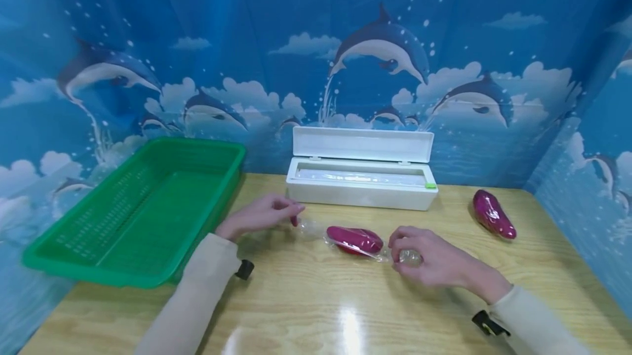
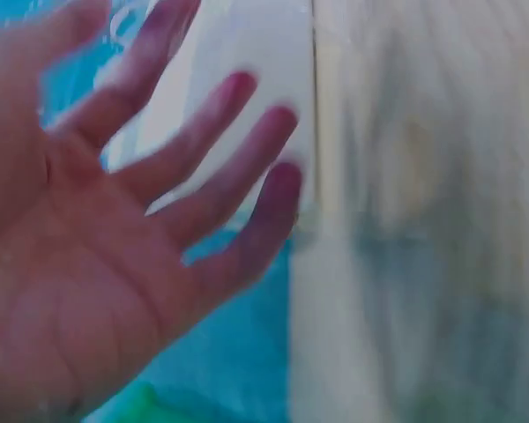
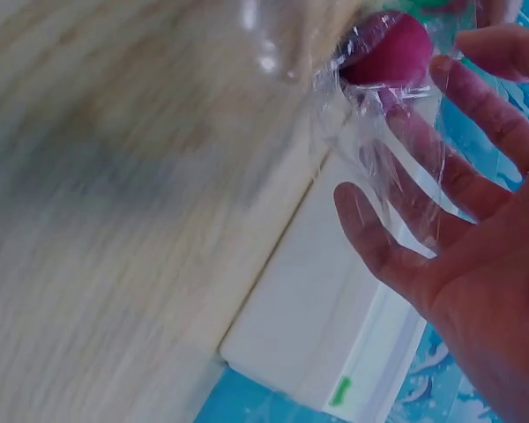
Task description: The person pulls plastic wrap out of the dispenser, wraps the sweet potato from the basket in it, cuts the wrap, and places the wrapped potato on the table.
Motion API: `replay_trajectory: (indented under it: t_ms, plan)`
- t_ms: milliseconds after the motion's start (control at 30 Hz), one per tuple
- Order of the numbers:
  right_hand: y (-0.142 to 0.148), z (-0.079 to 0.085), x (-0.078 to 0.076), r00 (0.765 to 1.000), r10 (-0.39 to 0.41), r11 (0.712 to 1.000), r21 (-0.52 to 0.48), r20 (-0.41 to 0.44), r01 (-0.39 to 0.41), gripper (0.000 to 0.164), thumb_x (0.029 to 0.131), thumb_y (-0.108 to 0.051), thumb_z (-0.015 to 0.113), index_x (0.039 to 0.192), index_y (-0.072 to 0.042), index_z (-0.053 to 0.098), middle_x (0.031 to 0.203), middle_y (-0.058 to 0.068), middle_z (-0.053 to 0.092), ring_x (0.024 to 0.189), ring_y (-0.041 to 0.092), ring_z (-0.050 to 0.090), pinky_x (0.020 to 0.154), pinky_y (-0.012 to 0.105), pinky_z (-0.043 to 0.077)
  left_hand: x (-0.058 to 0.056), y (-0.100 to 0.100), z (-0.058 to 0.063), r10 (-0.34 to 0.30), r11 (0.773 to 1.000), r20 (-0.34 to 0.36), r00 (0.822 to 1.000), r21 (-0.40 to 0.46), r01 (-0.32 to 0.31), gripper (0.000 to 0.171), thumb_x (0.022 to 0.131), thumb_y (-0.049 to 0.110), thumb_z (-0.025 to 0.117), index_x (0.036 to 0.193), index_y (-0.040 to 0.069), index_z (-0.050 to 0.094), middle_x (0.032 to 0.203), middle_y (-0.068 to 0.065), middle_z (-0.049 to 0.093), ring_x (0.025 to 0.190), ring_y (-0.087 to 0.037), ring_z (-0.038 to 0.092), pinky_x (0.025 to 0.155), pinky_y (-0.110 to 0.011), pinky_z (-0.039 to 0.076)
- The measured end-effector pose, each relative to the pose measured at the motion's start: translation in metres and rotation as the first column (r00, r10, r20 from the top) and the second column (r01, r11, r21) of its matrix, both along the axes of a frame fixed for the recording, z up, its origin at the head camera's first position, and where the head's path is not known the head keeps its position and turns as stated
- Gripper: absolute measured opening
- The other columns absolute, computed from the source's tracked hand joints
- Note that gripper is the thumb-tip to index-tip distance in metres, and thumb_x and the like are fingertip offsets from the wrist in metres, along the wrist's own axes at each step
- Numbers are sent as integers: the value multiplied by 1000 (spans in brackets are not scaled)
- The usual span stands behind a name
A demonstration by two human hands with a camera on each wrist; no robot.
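Note:
A purple-red sweet potato [image 1: 355, 240], partly covered in clear cling film, lies on the table between the two hands. Loose film [image 1: 311, 227] stretches from its left end towards my left hand [image 1: 264, 215], whose fingertips are close to that film. In the left wrist view the left hand's fingers [image 2: 234, 198] are spread apart, with the palm showing. Off the other end, my right hand [image 1: 427, 256] pinches bunched cling film [image 1: 411, 257] with curled fingers. The right wrist view shows film [image 3: 379, 150] draped across those fingers, beside the sweet potato [image 3: 392, 53].
At the back stands a white cling film box [image 1: 362, 193], lid raised, with a roll inside and a green slider on its edge. A green basket [image 1: 232, 179] stands on the left. Another wrapped sweet potato [image 1: 494, 215] lies at the right, near the dolphin-print backdrop [image 1: 494, 31].

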State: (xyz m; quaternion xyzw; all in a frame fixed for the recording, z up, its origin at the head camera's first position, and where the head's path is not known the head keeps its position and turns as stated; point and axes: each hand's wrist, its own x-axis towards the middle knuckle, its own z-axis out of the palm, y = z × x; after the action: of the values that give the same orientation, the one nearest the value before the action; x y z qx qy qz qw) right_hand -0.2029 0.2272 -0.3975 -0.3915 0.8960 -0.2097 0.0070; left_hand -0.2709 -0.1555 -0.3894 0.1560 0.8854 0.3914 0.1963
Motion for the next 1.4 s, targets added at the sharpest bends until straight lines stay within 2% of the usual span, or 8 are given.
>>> replay_trajectory:
  t_ms: [233, 400, 667, 867, 1000, 1167, 1300, 1400]
  plan:
    - [-12, -5, 1, 999, 14, 1000, 7, -40, -14, 17, 99, -33, 66, 95, -24, 79, 108, -1, 70, 96, 13, 65, 82, 33, 59, 3, 24, 24, 19, 986, -267, 964, -153, -61, 40, 91, 48, 74, 72, 14, 67, 114, -6, 73, 111, -25, 63, 93, -43, 55]
    - [-18, -6, -1, 998, -2, 999, 44, -70, 5, 17, 97, -33, 69, 92, -22, 81, 105, 0, 69, 92, 11, 63, 78, 29, 58, 5, 32, 35, -87, 958, -276, 957, -287, 4, 34, 84, 47, 82, 75, 21, 62, 87, -1, 64, 87, -21, 57, 74, -33, 48]
    - [-23, -8, -1, 996, -48, 995, 89, -70, 55, 26, 87, -47, 77, 69, -33, 66, 105, -3, 67, 93, 11, 62, 81, 32, 59, 7, 30, 37, -100, 995, -281, 954, -9, 101, 16, 94, 32, 75, 102, 19, 69, 122, -3, 69, 119, -27, 61, 103, -51, 53]
    - [-25, -8, -1, 995, -36, 994, 96, -96, 45, 30, 82, -46, 82, 67, -32, 61, 105, -3, 66, 91, 10, 61, 78, 29, 58, 31, 64, 36, -254, 967, -416, 873, -137, 216, 32, 90, 39, 77, 117, 24, 67, 126, 5, 65, 120, -17, 61, 101, -41, 55]
    - [-28, -7, -2, 993, -46, 992, 115, -105, 58, 37, 76, -45, 87, 68, -29, 55, 102, -5, 64, 85, 6, 57, 73, 23, 55, 45, 91, 20, -428, 885, -423, 798, -374, 276, 63, 81, 45, 84, 136, 29, 57, 142, 2, 57, 128, -18, 57, 105, -43, 51]
    - [-32, -9, -5, 986, -71, 986, 140, -148, 92, 43, 75, -37, 90, 70, -24, 49, 94, -8, 58, 77, 3, 50, 65, 18, 50, 48, 108, -4, -500, 797, -464, 731, -577, 178, 79, 80, 37, 86, 146, 30, 44, 150, -2, 51, 130, -22, 58, 105, -50, 50]
    - [-34, -11, -7, 979, -90, 983, 140, -182, 116, 35, 78, -19, 87, 74, -21, 52, 87, -8, 53, 70, 2, 45, 59, 17, 45, 46, 110, -12, -467, 832, -529, 709, -535, 149, 59, 88, 32, 81, 138, 27, 50, 140, -3, 56, 111, -18, 67, 94, -43, 56]
    - [-33, -9, -7, 973, -97, 987, 105, -211, 121, 32, 77, -6, 82, 76, -21, 53, 83, -9, 51, 66, 1, 43, 57, 16, 44, 42, 107, -13, -428, 880, -543, 722, -432, 197, 41, 93, 29, 75, 130, 24, 58, 132, -3, 58, 96, -12, 67, 85, -31, 58]
